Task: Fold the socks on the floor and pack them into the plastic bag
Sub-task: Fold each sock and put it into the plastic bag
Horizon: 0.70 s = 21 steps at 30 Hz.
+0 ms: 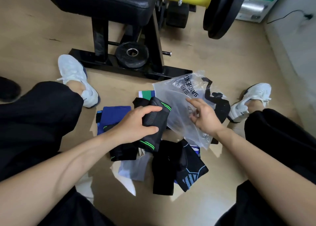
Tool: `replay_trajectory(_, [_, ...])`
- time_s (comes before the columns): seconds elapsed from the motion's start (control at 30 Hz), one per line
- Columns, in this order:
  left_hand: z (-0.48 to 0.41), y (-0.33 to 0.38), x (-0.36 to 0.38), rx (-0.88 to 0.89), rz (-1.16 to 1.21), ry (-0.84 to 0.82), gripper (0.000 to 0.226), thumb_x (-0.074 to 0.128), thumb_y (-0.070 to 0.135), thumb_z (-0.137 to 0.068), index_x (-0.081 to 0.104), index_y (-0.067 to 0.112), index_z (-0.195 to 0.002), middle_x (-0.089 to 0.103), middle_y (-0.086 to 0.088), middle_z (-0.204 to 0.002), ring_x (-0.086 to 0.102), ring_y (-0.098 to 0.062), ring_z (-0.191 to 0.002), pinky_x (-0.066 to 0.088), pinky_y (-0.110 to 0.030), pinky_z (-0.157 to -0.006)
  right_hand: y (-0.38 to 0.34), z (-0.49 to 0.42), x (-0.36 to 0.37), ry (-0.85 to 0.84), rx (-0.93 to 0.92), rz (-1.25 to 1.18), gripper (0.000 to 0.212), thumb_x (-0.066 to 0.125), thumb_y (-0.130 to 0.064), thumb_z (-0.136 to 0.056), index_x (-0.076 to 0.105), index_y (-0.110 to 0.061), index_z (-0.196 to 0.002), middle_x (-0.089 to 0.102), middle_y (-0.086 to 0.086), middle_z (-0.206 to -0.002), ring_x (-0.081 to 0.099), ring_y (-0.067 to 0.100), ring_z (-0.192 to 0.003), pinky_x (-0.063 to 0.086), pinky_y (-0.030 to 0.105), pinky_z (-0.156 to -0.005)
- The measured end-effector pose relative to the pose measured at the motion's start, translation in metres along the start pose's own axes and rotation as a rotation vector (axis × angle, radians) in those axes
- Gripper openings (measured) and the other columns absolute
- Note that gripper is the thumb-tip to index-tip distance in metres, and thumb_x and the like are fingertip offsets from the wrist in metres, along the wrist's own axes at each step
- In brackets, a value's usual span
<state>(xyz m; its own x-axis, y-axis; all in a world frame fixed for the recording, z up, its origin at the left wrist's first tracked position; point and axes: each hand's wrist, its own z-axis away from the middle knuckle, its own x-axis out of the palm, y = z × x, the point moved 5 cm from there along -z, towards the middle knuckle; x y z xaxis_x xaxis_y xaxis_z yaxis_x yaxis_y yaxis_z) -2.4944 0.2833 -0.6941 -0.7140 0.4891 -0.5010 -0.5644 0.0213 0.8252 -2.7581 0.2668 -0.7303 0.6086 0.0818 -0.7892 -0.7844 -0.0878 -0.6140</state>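
Packing comes next: my left hand (136,123) has its fingers curled round the folded black sock (153,121), just left of the plastic bag (179,92) on the floor. My right hand (205,118) rests loose-fingered on the bag; it should pinch one layer to open the mouth first.

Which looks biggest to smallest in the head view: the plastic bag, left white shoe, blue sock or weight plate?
1. plastic bag
2. left white shoe
3. blue sock and weight plate look alike; the left hand gripping the green-striped sock hides part of the blue sock, so unranked.
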Motion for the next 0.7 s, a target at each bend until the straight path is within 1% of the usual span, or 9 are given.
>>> replay_trajectory(0.1, [-0.003, 0.02, 0.01, 0.001, 0.164, -0.017, 0.062, 0.082, 0.023, -0.077, 0.06, 0.046, -0.13, 0.068, 0.016, -0.12, 0.065, -0.002, -0.11, 0.053, -0.038, -0.101, -0.006, -0.001, -0.024, 0.015, -0.009, 0.0, 0.066, 0.062, 0.006, -0.086, 0.046, -0.014, -0.147, 0.049, -0.005, -0.131, 0.057, 0.0, -0.07, 0.04, 0.004, -0.073])
replay_trajectory(0.13, [-0.005, 0.028, 0.014, 0.02, 0.199, -0.023, 0.062, 0.081, 0.023, -0.076, 0.061, 0.046, -0.13, 0.068, 0.018, -0.121, 0.064, 0.0, -0.111, 0.052, -0.039, -0.102, -0.007, 0.0, -0.03, 0.014, -0.012, -0.006, 0.067, 0.062, 0.005, -0.086, 0.045, -0.014, -0.148, 0.049, -0.004, -0.134, 0.056, -0.001, -0.071, 0.04, 0.004, -0.073])
replay_trajectory(0.23, [-0.018, 0.052, 0.025, 0.097, 0.282, -0.027, 0.063, 0.079, 0.03, -0.073, 0.06, 0.043, -0.132, 0.066, 0.02, -0.128, 0.061, -0.001, -0.119, 0.048, -0.04, -0.108, -0.011, 0.003, -0.043, 0.028, -0.033, -0.009, 0.069, 0.064, 0.003, -0.085, 0.043, -0.013, -0.149, 0.051, -0.001, -0.137, 0.048, -0.021, -0.084, 0.034, 0.002, -0.08])
replay_trajectory(0.3, [-0.029, 0.062, 0.033, 0.123, 0.283, -0.009, 0.065, 0.077, 0.035, -0.073, 0.058, 0.043, -0.134, 0.062, 0.021, -0.134, 0.057, -0.002, -0.125, 0.045, -0.04, -0.111, -0.013, 0.006, -0.049, 0.034, -0.04, -0.036, 0.069, 0.066, 0.001, -0.086, 0.042, -0.012, -0.149, 0.052, -0.001, -0.137, 0.044, -0.027, -0.088, 0.033, 0.0, -0.079])
replay_trajectory(0.4, [-0.049, 0.064, 0.046, 0.088, 0.152, 0.044, 0.066, 0.078, 0.028, -0.081, 0.054, 0.038, -0.141, 0.058, 0.014, -0.138, 0.057, -0.007, -0.125, 0.046, -0.035, -0.109, -0.013, 0.01, -0.058, 0.062, -0.024, -0.072, 0.066, 0.064, 0.001, -0.088, 0.043, -0.013, -0.149, 0.052, -0.002, -0.14, 0.047, -0.024, -0.088, 0.037, 0.002, -0.075])
replay_trajectory(0.53, [-0.069, 0.04, 0.057, -0.129, -0.263, 0.036, 0.072, 0.073, 0.033, -0.085, 0.043, 0.033, -0.15, 0.05, -0.007, -0.145, 0.047, -0.031, -0.133, 0.043, -0.039, -0.107, -0.013, 0.018, -0.07, 0.113, -0.018, -0.041, 0.067, 0.063, 0.002, -0.088, 0.042, -0.015, -0.15, 0.053, -0.005, -0.135, 0.051, -0.015, -0.082, 0.037, 0.003, -0.079])
replay_trajectory(0.6, [-0.072, 0.031, 0.059, -0.184, -0.421, 0.015, 0.071, 0.069, 0.036, -0.087, 0.039, 0.031, -0.151, 0.047, -0.012, -0.146, 0.047, -0.037, -0.132, 0.044, -0.042, -0.103, -0.015, 0.02, -0.073, 0.098, 0.011, 0.008, 0.074, 0.064, 0.0, -0.087, 0.038, -0.024, -0.152, 0.049, -0.012, -0.133, 0.057, -0.002, -0.077, 0.045, 0.015, -0.082])
replay_trajectory(0.67, [-0.07, 0.035, 0.062, -0.138, -0.42, 0.055, 0.07, 0.068, 0.037, -0.087, 0.039, 0.03, -0.151, 0.049, -0.011, -0.142, 0.047, -0.036, -0.131, 0.043, -0.042, -0.102, -0.018, 0.02, -0.074, 0.074, 0.019, 0.094, 0.08, 0.067, -0.003, -0.085, 0.033, -0.027, -0.153, 0.045, -0.014, -0.139, 0.061, 0.008, -0.075, 0.051, 0.031, -0.084])
replay_trajectory(0.7, [-0.07, 0.04, 0.064, -0.096, -0.388, 0.079, 0.07, 0.069, 0.038, -0.088, 0.039, 0.031, -0.151, 0.05, -0.01, -0.14, 0.047, -0.034, -0.131, 0.041, -0.04, -0.102, -0.02, 0.019, -0.075, 0.064, 0.013, 0.138, 0.082, 0.068, -0.005, -0.084, 0.031, -0.027, -0.154, 0.043, -0.013, -0.142, 0.061, 0.011, -0.077, 0.051, 0.036, -0.085])
